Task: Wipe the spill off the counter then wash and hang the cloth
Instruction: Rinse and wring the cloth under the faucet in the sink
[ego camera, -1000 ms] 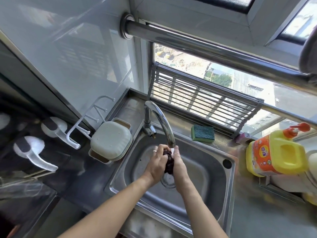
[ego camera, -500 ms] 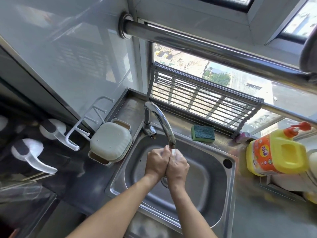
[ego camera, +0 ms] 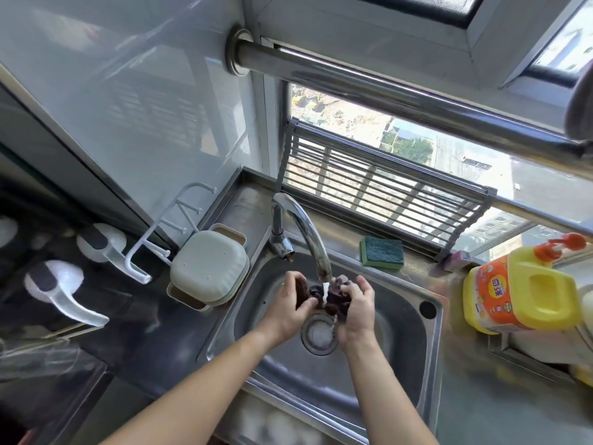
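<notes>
A dark, bunched cloth (ego camera: 333,297) is stretched between my two hands over the steel sink (ego camera: 401,348). My left hand (ego camera: 288,309) grips its left end and my right hand (ego camera: 357,311) grips its right end. Water runs from the curved chrome tap (ego camera: 305,232) onto the middle of the cloth and falls toward the drain (ego camera: 319,335) just below. Much of the cloth is hidden inside my fingers.
A white lidded box (ego camera: 208,271) stands left of the sink, beside a white hook rack (ego camera: 154,248). A green sponge (ego camera: 382,252) lies on the sill behind. A yellow detergent jug (ego camera: 519,290) stands at the right. A steel rail (ego camera: 401,94) crosses above the window.
My hands were pressed together around the cloth half a second ago. They have now moved apart, and the cloth shows spread between them under the running water.
</notes>
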`<action>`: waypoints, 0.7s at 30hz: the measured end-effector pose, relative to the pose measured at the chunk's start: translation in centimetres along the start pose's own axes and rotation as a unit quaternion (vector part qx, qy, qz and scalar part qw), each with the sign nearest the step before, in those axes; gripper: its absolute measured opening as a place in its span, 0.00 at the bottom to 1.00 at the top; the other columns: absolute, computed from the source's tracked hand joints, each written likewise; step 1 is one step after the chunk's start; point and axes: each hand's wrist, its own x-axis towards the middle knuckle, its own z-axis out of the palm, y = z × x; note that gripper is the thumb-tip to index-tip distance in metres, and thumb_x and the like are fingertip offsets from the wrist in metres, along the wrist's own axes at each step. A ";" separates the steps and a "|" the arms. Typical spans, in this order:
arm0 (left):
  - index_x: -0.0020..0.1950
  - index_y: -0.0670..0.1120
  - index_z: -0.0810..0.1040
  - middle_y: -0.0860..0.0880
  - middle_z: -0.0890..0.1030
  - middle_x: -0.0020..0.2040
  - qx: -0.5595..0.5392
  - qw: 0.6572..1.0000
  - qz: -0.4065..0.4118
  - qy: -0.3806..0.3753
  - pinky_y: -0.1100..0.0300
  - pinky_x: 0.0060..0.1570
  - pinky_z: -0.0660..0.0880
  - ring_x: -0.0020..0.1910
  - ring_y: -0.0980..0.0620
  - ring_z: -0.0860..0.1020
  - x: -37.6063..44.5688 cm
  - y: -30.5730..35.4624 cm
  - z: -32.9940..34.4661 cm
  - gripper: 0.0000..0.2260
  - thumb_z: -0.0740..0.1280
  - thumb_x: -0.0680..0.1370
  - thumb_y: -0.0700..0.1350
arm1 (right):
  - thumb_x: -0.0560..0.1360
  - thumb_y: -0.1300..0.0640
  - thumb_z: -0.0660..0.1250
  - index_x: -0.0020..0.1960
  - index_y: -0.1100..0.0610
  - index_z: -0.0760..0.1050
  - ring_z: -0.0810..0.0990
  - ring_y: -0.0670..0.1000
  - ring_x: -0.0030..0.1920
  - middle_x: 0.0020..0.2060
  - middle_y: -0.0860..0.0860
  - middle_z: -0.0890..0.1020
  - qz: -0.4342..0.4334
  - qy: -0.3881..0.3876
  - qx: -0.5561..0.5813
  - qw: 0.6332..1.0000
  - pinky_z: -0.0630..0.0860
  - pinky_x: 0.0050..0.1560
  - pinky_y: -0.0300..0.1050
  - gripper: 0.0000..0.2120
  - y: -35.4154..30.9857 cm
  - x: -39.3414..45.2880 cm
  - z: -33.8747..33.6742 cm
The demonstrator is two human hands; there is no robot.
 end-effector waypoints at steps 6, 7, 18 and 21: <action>0.51 0.47 0.77 0.39 0.79 0.56 -0.276 0.940 -0.196 0.046 0.48 0.56 0.79 0.53 0.46 0.80 0.2 2.3 1.3 0.14 0.60 0.81 0.57 | 0.71 0.43 0.66 0.65 0.56 0.75 0.82 0.61 0.56 0.57 0.60 0.83 0.035 -0.107 -0.189 0.975 0.78 0.50 0.50 0.27 1.8 -2.0 1.7; 0.51 0.45 0.79 0.37 0.79 0.61 -0.282 0.933 -0.221 0.028 0.43 0.64 0.76 0.60 0.42 0.78 0.3 2.1 2.1 0.24 0.57 0.79 0.64 | 0.71 0.38 0.67 0.62 0.55 0.75 0.82 0.59 0.55 0.55 0.58 0.83 0.011 -0.096 -0.264 0.960 0.77 0.50 0.49 0.27 2.5 -2.3 2.2; 0.32 0.51 0.86 0.50 0.86 0.35 -0.296 0.924 -0.233 0.069 0.55 0.44 0.79 0.37 0.49 0.83 0.7 2.9 3.0 0.21 0.63 0.83 0.53 | 0.81 0.44 0.62 0.40 0.57 0.77 0.81 0.60 0.44 0.40 0.57 0.85 -0.144 0.057 -0.396 0.905 0.66 0.42 0.45 0.19 2.2 -3.8 2.4; 0.35 0.46 0.85 0.47 0.86 0.37 -0.307 0.923 -0.223 0.069 0.51 0.45 0.79 0.37 0.48 0.83 0.7 3.6 2.8 0.19 0.65 0.80 0.52 | 0.81 0.47 0.63 0.42 0.57 0.82 0.83 0.61 0.45 0.41 0.58 0.86 -0.167 0.062 -0.389 0.904 0.69 0.42 0.45 0.18 2.1 -3.8 2.3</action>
